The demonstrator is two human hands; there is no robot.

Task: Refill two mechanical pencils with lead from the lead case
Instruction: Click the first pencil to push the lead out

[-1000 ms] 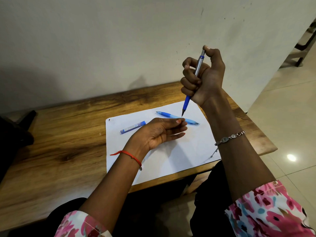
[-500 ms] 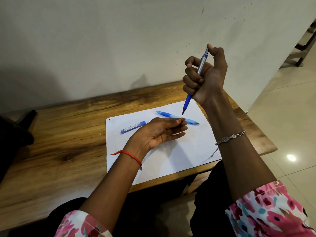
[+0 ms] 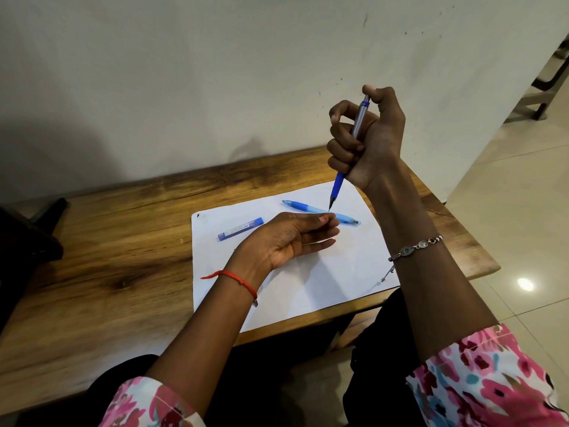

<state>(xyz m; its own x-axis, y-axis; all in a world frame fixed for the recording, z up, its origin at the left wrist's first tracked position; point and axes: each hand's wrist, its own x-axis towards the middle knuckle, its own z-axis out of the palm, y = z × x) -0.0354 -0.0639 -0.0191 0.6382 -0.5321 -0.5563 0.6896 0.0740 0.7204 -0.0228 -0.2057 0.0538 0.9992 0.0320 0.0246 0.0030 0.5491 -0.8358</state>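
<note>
My silver-grey pencil (image 3: 359, 118) has a deep blue grip and blue band. The pale blue pencil (image 3: 308, 208) has a darker blue grip. Blue lead case (image 3: 240, 229), white paper (image 3: 323, 282), brown table (image 3: 107, 257) streaked with dark grain. Pink floral sleeves (image 3: 492, 380); red thread (image 3: 238, 278) on one wrist, silver bracelet (image 3: 415, 246) on the other.

The right hand (image 3: 366, 140) grips a grey-and-blue pencil (image 3: 349, 151) tip-down, thumb on its top, above the flat left hand (image 3: 291, 238); beyond the left fingers lies a light-blue pencil (image 3: 320, 211), the lead case (image 3: 240, 229) beside them on white paper (image 3: 323, 282).
</note>
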